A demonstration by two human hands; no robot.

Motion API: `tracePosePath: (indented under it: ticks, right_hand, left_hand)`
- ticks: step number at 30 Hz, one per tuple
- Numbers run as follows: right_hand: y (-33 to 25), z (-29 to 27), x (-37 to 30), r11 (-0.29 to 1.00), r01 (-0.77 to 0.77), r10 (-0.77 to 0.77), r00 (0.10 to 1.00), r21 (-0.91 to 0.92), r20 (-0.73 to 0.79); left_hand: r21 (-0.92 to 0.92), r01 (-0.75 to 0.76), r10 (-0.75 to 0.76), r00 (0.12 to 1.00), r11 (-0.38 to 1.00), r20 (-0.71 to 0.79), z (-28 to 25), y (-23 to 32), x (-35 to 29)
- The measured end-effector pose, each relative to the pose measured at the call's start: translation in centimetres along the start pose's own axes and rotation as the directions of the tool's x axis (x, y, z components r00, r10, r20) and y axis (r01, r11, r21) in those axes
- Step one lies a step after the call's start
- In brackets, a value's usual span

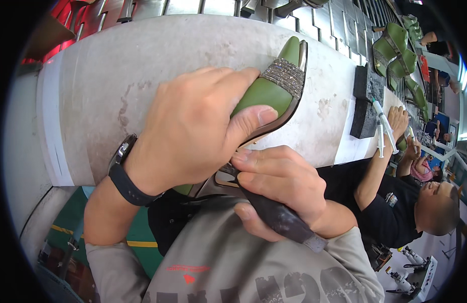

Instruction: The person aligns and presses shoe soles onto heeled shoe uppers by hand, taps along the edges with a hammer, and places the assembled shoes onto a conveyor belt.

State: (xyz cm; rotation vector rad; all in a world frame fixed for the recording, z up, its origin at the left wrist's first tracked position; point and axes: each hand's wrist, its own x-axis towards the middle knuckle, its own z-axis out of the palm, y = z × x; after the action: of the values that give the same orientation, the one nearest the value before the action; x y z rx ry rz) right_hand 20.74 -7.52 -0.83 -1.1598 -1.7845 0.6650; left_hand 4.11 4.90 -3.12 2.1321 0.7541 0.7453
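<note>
A green pointed high-heeled shoe (279,91) with a glittering band across its front is tilted over the near edge of the pale work table, toe pointing away. My left hand (190,121) grips it, thumb pressed along the side just above the sole edge. In my right hand (284,184) is a tool with a thick dark handle (281,219), its butt end toward my body. The fingers of that hand are closed and lie against the shoe's underside near the heel. The tool's working tip is hidden by my fingers, so its kind cannot be told.
The pale, stained work table (107,76) lies beneath. To the right are black foam blocks (363,118) and syringes (383,126) beside a co-worker's hand (397,121). Several green shoes (395,43) stand farther along, by a metal slat conveyor (213,7) behind the table.
</note>
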Motion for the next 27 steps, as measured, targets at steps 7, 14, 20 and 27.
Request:
tracePosePath:
  ticks: [7,14,20,27]
  right_hand:
    - [-0.3,-1.5,0.6,0.99,0.028,-0.025,0.999,-0.14,0.029]
    - [-0.9,0.5,-0.3,0.861,0.147,-0.214,0.973,-0.488,-0.084]
    - [0.5,-2.2,-1.8,0.988,-0.13,0.139,0.983,0.083,-0.117]
    - [1.8,-3.5,-7.0,0.904,-0.321,0.41,0.837,0.282,-0.362]
  left_hand:
    - [-0.011,0.078,-0.078,0.997,0.997,0.018,-0.5,-0.4,-0.3]
    - [0.006,0.077,-0.077,0.997,0.997,0.023,-0.6,0.6,0.1]
    - [0.099,0.021,-0.022,1.0,0.995,0.007,0.0,1.2,-0.8]
    - [0.348,0.018,-0.065,0.99,0.937,0.122,1.1,6.4,-2.0]
